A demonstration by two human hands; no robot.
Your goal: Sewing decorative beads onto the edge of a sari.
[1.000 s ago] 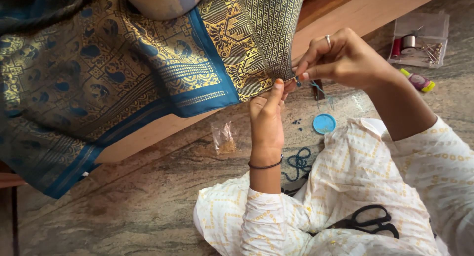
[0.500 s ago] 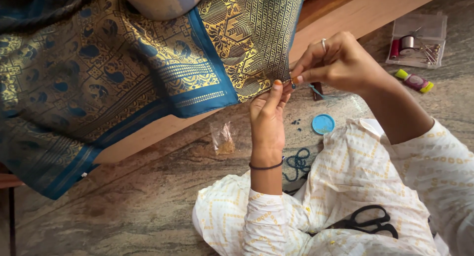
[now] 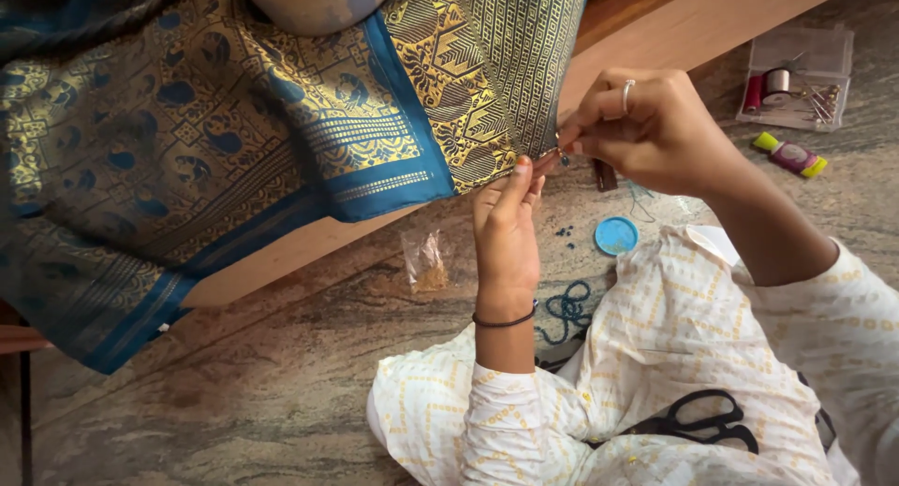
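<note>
A blue and gold patterned woven cloth [image 3: 281,121] hangs over a wooden ledge [image 3: 674,27]. My left hand [image 3: 506,233] reaches up and pinches the cloth's lower gold edge between finger and thumb. My right hand [image 3: 646,130], with a ring on one finger, pinches something small and thin at that same edge, just right of the left fingertips; the thing itself is too small to make out. Both hands meet at the hem.
On the stone floor lie a small clear packet [image 3: 426,261], a round blue lid [image 3: 616,235], dark beads and blue thread [image 3: 567,308]. Black scissors [image 3: 702,420] rest on my lap. A clear box with thread spools [image 3: 796,83] sits at the right, a yellow-capped spool [image 3: 791,155] beside it.
Both hands stay at the cloth's edge. My right hand has shifted slightly left and closer to the hem.
</note>
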